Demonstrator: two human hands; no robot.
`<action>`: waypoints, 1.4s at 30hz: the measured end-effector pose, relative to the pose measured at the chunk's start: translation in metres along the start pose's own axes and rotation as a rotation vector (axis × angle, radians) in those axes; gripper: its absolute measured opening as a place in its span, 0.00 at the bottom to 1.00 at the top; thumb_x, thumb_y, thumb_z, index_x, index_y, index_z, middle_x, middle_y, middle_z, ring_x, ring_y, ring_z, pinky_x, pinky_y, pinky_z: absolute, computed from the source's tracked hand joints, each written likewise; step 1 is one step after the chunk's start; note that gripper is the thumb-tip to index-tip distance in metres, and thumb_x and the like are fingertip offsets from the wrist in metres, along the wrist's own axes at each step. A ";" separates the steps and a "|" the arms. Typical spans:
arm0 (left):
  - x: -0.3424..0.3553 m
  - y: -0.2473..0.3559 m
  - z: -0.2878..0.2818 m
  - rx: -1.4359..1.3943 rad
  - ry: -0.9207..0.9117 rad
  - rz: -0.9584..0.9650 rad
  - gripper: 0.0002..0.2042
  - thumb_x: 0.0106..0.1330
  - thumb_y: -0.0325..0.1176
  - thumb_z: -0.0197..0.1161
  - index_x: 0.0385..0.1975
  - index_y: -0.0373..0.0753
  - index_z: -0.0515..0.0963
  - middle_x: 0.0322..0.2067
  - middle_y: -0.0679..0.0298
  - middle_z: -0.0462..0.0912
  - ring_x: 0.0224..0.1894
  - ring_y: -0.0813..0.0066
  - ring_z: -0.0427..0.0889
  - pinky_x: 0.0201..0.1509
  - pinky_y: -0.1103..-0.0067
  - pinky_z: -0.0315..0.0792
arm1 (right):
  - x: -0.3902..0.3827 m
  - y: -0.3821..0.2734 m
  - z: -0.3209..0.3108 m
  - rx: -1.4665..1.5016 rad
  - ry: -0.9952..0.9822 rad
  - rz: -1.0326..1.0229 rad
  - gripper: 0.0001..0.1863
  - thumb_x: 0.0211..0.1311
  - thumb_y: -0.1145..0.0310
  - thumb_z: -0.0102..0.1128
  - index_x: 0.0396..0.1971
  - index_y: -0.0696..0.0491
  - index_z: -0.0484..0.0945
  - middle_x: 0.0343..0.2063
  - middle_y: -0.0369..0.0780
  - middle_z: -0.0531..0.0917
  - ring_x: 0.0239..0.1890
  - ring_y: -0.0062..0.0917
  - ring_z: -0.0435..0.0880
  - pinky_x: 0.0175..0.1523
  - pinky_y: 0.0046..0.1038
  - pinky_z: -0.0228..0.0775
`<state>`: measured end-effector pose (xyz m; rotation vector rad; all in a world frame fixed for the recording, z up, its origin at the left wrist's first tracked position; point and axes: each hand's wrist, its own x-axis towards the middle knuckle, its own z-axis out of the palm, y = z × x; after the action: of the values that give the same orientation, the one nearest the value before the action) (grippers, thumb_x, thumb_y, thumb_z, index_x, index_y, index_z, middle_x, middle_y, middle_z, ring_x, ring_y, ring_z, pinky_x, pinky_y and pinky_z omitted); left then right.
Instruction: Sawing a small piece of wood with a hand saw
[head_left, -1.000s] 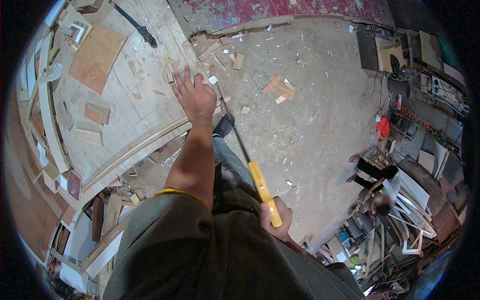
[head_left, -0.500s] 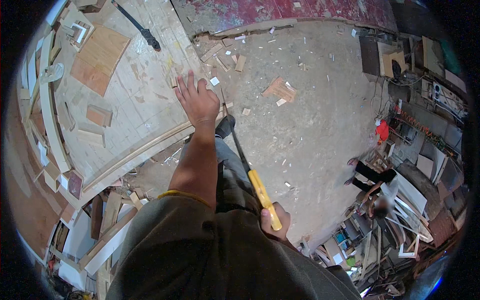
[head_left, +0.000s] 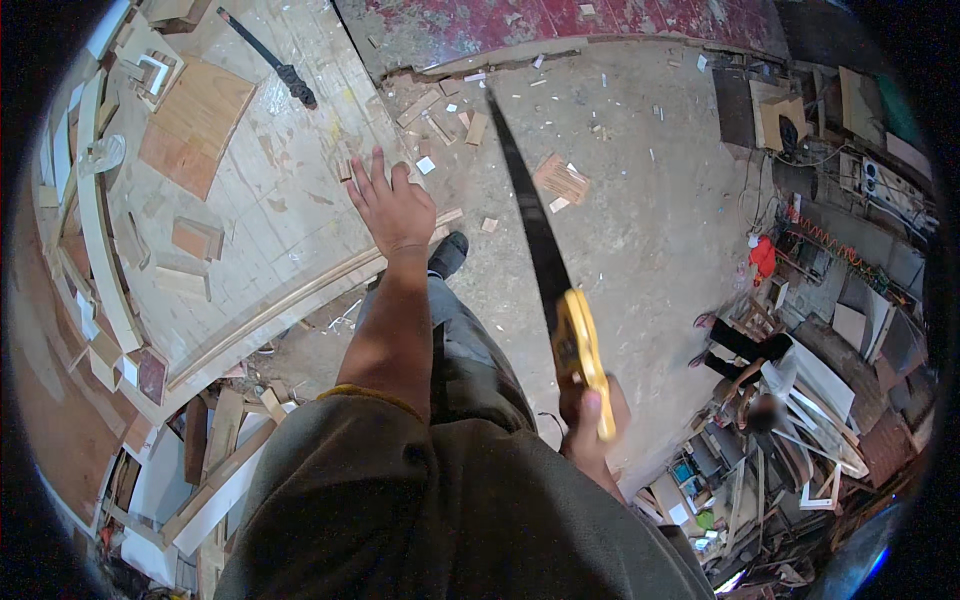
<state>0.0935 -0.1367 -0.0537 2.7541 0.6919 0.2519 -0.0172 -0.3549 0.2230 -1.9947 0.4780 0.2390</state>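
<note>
The right hand (head_left: 597, 412) grips a yellow-handled, dark-bladed tapering saw (head_left: 546, 252) beyond the pale wooden worktop's (head_left: 290, 170) right edge, its long axis pointing forward, slightly left; the left hand (head_left: 398, 214) spreads at the worktop's near-right corner.

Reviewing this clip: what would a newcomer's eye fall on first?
Probably the long dark-bladed handsaw with a yellow handle, held in the right grip above the littered grey floor, near centre. Next, the left grip, splayed over the pale wooden work surface at left; then a co-worker in black trousers, lower right.
</note>
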 end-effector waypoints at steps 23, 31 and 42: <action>0.001 -0.001 0.002 -0.041 -0.006 -0.004 0.14 0.58 0.30 0.58 0.45 0.42 0.80 0.68 0.56 0.67 0.76 0.48 0.51 0.75 0.48 0.46 | 0.071 0.036 0.115 -0.127 -0.264 -0.081 0.16 0.70 0.64 0.61 0.25 0.57 0.73 0.14 0.43 0.75 0.17 0.25 0.78 0.24 0.30 0.67; 0.000 -0.001 0.001 -0.026 -0.025 0.000 0.14 0.60 0.30 0.58 0.47 0.43 0.78 0.69 0.57 0.66 0.77 0.48 0.50 0.76 0.48 0.45 | 0.070 0.034 0.117 -0.218 -0.292 -0.131 0.14 0.69 0.63 0.62 0.26 0.55 0.74 0.15 0.49 0.77 0.19 0.44 0.82 0.24 0.37 0.70; -0.002 -0.002 0.002 -0.007 -0.023 -0.005 0.12 0.59 0.29 0.60 0.43 0.45 0.78 0.69 0.59 0.66 0.77 0.49 0.51 0.78 0.51 0.44 | 0.065 0.045 0.120 -0.223 -0.256 -0.147 0.17 0.71 0.64 0.60 0.23 0.57 0.72 0.13 0.42 0.73 0.16 0.21 0.73 0.23 0.30 0.63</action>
<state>0.0918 -0.1363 -0.0566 2.7436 0.6901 0.2217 0.0269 -0.2809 0.1083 -2.1666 0.1446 0.4655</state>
